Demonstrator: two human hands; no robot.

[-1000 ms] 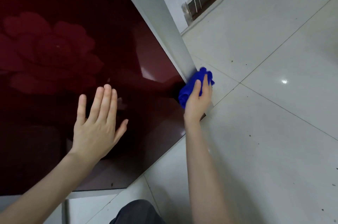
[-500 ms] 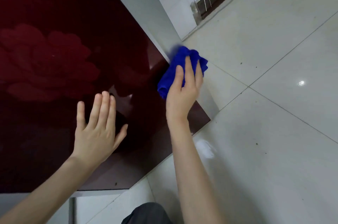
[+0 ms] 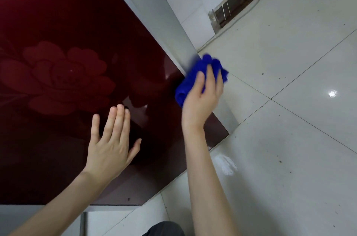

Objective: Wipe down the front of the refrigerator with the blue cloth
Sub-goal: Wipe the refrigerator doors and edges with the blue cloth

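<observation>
Now | blue cloth bunched | right fingers gripping it | left fingers straight on refrigerator

The blue cloth gripped in the right hand is a vivid royal shade. Left of the grip, the refrigerator front is glossy deep maroon with a paler red flower pattern, and the strip along its edge is plain silver-grey. Right of the grip, the floor is off-white tile with thin dark joint lines and small dark specks.
</observation>
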